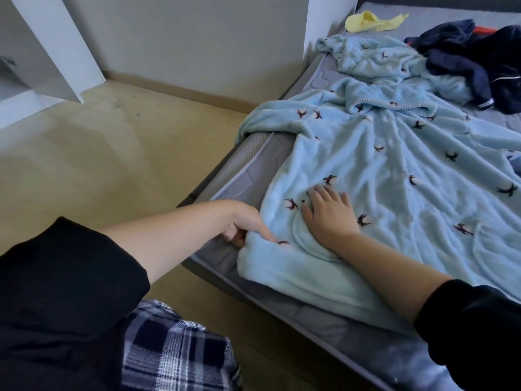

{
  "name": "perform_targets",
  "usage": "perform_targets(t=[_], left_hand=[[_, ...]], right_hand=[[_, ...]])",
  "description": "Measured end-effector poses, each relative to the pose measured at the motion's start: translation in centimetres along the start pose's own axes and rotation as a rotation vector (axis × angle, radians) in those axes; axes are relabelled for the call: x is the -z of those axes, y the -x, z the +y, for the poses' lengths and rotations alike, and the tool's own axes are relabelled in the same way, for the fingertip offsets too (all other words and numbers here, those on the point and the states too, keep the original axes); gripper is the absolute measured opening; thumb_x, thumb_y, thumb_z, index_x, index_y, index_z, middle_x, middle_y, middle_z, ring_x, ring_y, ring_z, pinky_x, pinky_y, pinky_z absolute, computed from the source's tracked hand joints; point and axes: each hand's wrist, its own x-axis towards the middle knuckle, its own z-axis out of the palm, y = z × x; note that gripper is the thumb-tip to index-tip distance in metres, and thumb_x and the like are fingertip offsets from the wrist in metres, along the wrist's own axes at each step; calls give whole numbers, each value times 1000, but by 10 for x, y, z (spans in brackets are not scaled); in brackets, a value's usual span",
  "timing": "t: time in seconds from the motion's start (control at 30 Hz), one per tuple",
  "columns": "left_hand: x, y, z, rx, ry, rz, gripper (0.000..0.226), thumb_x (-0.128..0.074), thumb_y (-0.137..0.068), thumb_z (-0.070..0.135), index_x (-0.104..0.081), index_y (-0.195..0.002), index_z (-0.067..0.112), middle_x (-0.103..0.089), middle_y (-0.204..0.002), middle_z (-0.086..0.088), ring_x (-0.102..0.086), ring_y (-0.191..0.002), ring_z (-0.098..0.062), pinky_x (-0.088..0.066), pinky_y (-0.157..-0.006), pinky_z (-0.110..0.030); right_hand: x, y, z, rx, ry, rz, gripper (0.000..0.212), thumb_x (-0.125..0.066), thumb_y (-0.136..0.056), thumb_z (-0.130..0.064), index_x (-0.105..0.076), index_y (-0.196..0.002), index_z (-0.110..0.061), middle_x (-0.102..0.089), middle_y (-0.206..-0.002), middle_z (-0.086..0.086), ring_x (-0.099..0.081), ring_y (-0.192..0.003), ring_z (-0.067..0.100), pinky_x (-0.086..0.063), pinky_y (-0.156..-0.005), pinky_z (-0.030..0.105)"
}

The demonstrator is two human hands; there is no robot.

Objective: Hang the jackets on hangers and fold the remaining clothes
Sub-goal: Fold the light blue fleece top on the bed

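Light blue robe (394, 165) spread on the bed (253, 170).
The left hand (245, 224) pinches the robe's hem at the bed's left edge; the right hand (329, 213) lies flat, fingers straight, on the fabric beside it. Some navy clothes (465, 60) lie at the far edge.

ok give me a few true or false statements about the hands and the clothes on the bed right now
1. The right hand lies flat on the light blue robe. True.
2. The left hand holds a hanger. False: it grips the robe's edge at the side of the mattress.
3. A yellow garment lies at the far end of the mattress. True.
4. The robe is neatly folded. False: it lies spread out and wrinkled.
5. The dark navy clothes are on the floor. False: they lie on the mattress, by the robe's far end.
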Motion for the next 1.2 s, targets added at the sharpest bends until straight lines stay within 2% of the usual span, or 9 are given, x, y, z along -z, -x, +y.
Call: perform_targets(t=[0.1, 0.23, 0.4, 0.6, 0.73, 0.83, 0.97, 1.03, 1.2], left_hand=[[9, 4, 0, 58, -108, -62, 27, -68, -88, 23, -63, -109, 7, -69, -100, -5, -65, -89, -16, -54, -78, -25], [23, 1, 8, 14, 57, 56, 49, -62, -87, 46, -60, -118, 7, -67, -113, -9, -66, -96, -22, -53, -89, -34], [32, -28, 40, -251, 433, 387, 28, -54, -95, 33, -61, -100, 7, -69, -82, -10, -66, -66, -18, -53, -52, -26], [39, -75, 84, -333, 816, 344, 36, -45, -98, 41, -57, -88, 9, -62, -81, -9, -60, -69, -21, -49, -57, -32], [44, -105, 114, -476, 1057, 326, 35, -47, -98, 36, -59, -112, 6, -65, -83, -12, -63, -71, -22, -52, -54, -31], [56, -118, 149, -553, 1060, 295, 31, -53, -95, 35, -63, -104, 8, -70, -80, -10, -67, -68, -21, -53, -50, -28], [76, -141, 187, -500, 951, 425, 34, -60, -91, 26, -60, -116, 3, -66, -110, -16, -63, -96, -29, -53, -83, -42], [91, -156, 189, -431, 974, 519, 37, -53, -95, 19, -55, -125, -1, -59, -126, -18, -57, -112, -30, -46, -94, -36], [132, -168, 168, -492, 1131, 647, 29, -40, -93, 1, -58, -115, -6, -61, -119, -20, -57, -117, -32, -50, -69, -29]], right_hand=[[6, -9, 3, -28, -85, -60, 48, -29, -100, -41, -43, -138, -15, -35, -151, 3, -22, -142, 18, -15, -111, 43], [13, -13, 12, -197, -246, 171, 46, -37, -98, -32, -43, -139, -14, -32, -153, 7, -21, -143, 22, -8, -116, 50], [7, -19, 27, -233, -111, -133, 56, -32, -98, -46, -32, -146, -18, -28, -155, -1, -22, -142, 21, -14, -116, 50], [8, -36, 39, -258, -243, -47, 43, -42, -95, -43, -54, -126, -15, -55, -128, 6, -43, -123, 23, -36, -94, 33], [18, -60, 61, -250, -320, 9, 30, -46, -94, -31, -58, -113, -10, -57, -110, 7, -50, -109, 26, -38, -81, 31], [29, -85, 88, -196, -169, 72, 32, -45, -95, -31, -57, -118, -11, -53, -116, 9, -45, -114, 27, -37, -88, 33], [34, -119, 106, -221, -131, 120, 38, -45, -95, -31, -52, -126, -10, -47, -129, 11, -38, -122, 30, -34, -101, 38], [28, -128, 105, -222, -117, 123, 36, -44, -95, -31, -52, -124, -10, -47, -129, 10, -39, -121, 30, -36, -99, 39], [8, -141, 106, -313, -31, 133, 28, -37, -95, -31, -52, -110, -12, -53, -113, 8, -46, -109, 28, -42, -86, 38]])
